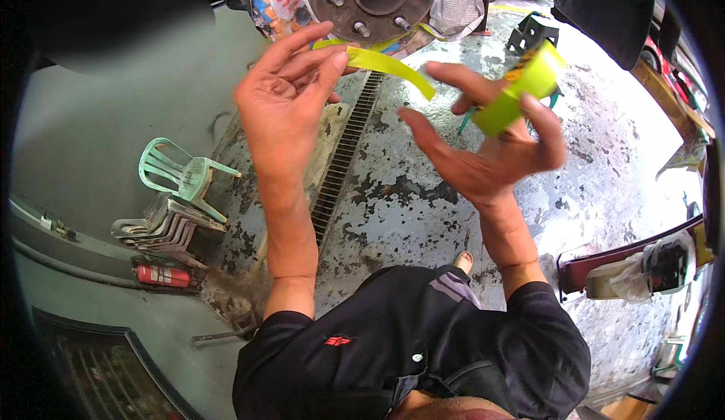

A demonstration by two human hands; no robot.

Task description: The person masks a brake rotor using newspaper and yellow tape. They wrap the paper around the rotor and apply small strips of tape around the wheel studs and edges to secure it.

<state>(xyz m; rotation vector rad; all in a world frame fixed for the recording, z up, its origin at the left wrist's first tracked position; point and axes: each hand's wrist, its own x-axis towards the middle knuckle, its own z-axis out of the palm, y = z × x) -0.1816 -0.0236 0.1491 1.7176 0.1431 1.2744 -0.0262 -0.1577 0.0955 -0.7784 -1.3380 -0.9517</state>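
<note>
My left hand (289, 86) pinches one end of a strip of yellow-green masking tape (391, 66) between thumb and fingers. The strip's other end curls towards my right hand (487, 131), its thumb and index finger spread apart. A roll of the same tape (521, 91) is held on the fingers of that hand, slightly blurred. Just beyond my left hand is a wheel hub (345, 20) with bare wheel studs and a round central bore. Newspaper (461, 1) and tape surround the hub's edge.
A metal floor drain grate (348, 154) runs through the worn painted floor. On the left are a green plastic chair (184, 173), stacked chairs (170, 224) and a red fire extinguisher (163, 276). A dark panel (578, 267) with plastic-wrapped items stands at the right.
</note>
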